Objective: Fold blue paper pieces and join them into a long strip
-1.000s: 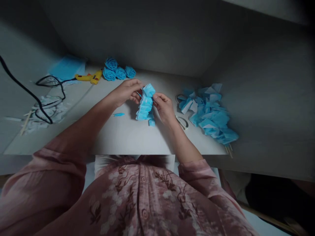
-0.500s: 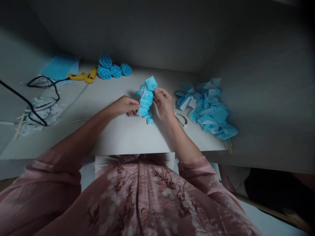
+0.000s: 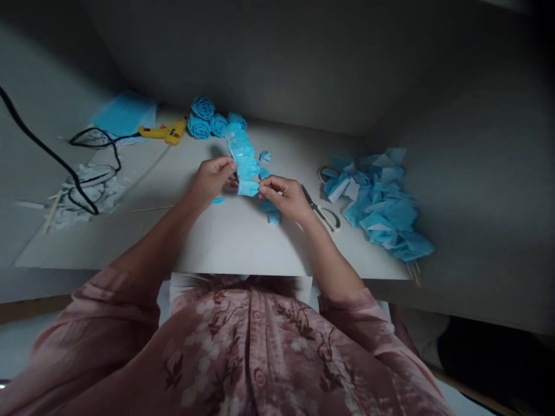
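A long strip of blue crepe paper, gathered and crinkled, is held up over the table. My left hand pinches its left edge between thumb and fingers. At the strip's lower right corner, my right hand grips the paper with thumb and forefinger. Small blue paper scraps lie on the table below and beside the strip. Just right of my right hand rests a pair of scissors, partly hidden by the hand. The strip's top end overlaps the view of blue paper roses behind it.
A yellow glue gun with a black cord lies at the back left, near blue paper sheets. White scraps and a thin stick are on the left. A heap of blue paper pieces covers the right side.
The bunched strip now hangs longer and flatter, its lower end turned toward me. My right hand has moved down to its lower corner. The whole view has shifted slightly.
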Motion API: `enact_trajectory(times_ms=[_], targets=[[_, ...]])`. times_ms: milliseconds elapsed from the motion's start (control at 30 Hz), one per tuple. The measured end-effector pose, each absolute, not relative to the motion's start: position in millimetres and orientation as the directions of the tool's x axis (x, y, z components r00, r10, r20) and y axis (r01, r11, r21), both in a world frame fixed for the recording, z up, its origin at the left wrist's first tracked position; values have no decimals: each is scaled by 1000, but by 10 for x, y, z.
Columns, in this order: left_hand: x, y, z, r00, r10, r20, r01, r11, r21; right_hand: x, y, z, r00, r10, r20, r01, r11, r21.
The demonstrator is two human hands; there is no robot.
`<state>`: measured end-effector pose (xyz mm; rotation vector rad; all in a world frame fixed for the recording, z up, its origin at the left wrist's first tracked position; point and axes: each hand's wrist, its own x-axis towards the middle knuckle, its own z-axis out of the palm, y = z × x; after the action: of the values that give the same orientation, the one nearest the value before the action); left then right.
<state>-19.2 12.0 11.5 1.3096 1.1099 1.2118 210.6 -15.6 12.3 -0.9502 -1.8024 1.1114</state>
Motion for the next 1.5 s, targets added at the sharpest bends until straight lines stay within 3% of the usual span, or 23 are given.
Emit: enact_trajectory(times_ms=[167,533,833,1200,1500], targets=[[-196,136,47,110,983,146,21,-149,989,2100,-169,109,-410,880,238,297,375,-878],[-184,120,15,175,960,219,32,-228,973,2103,-187,135,-370,897,240,363,378,-852],[-177,89,37,218,954,206,12,-214,977,2095,-177,117,-349,911,221,384,354,-853],[-172,35,60,293,951,100,-92,-77,993,2120,-142,86,-303,927,220,418,337,-844],[-179,68,22,275,944,182,0,-189,982,2117,-144,76,-292,931,217,411,327,-851]])
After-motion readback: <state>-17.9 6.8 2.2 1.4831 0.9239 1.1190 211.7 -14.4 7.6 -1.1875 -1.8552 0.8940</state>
